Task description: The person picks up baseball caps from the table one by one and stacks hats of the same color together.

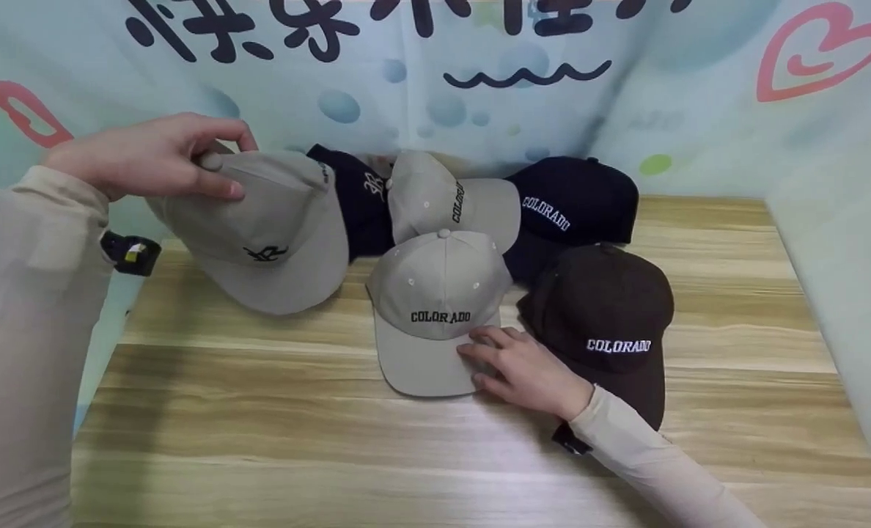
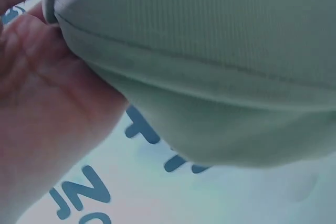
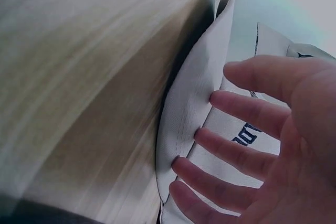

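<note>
At the left, my left hand (image 1: pixel 164 154) pinches the crown of a grey baseball cap (image 1: pixel 289 213) with a dark monogram, lifting it off the table. That cap's grey fabric (image 2: pixel 210 40) fills much of the left wrist view beside the palm. My right hand (image 1: pixel 527 370) has its fingers spread, with the fingertips on the brim of another grey cap (image 1: pixel 424 367) lettered COLORADO in the middle. In the right wrist view, the fingers lie across that brim (image 3: pixel 194 93), not curled round it. Just right of this hand sits a dark brown COLORADO cap (image 1: pixel 611 301).
Behind, a navy monogram cap (image 1: pixel 362 202), a grey COLORADO cap (image 1: pixel 487 205) and a black COLORADO cap (image 1: pixel 589 198) stand in a row, partly overlapping. The wooden table (image 1: pixel 318 455) meets a printed cloth backdrop (image 1: pixel 699 110) at its far edge.
</note>
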Motion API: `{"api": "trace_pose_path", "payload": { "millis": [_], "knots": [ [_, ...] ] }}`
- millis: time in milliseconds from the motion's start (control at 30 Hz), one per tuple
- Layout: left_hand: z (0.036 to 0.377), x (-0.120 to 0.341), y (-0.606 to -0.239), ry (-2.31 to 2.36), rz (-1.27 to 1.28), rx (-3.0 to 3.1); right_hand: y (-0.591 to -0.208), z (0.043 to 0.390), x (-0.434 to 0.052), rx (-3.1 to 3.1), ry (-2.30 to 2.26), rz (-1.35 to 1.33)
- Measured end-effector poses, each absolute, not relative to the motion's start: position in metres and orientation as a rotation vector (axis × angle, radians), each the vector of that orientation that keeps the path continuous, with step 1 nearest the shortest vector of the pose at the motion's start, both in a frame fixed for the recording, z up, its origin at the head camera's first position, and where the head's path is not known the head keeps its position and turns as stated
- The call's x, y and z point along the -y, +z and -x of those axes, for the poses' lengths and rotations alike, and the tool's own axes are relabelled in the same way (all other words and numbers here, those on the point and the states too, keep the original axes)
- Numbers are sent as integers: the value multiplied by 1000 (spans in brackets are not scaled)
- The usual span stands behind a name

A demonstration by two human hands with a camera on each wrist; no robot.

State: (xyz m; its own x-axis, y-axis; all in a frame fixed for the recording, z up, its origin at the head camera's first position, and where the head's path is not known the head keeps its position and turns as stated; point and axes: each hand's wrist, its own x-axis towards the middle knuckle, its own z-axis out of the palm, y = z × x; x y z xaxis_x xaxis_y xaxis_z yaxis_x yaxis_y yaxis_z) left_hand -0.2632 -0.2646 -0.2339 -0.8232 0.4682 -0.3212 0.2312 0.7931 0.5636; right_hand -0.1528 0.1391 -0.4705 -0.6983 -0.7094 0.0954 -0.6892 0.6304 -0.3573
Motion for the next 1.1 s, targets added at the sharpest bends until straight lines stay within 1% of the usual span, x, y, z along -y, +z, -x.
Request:
{"api": "trace_pose_path", "payload": {
  "millis": [433,633,867,1100],
  "knots": [
    [242,240,-232,732,-735,-2400,-465,154,-157,-2747,-752,1232],
    [228,223,-239,757,-868,-2328,-449,154,-172,-2799,-828,1235],
    [220,197,-253,693,-1168,-2238,-429,152,-193,-2874,-917,1195],
    [218,170,-267,731,-1289,-2113,-417,148,-209,-2902,-1019,1134]
  ]
}}
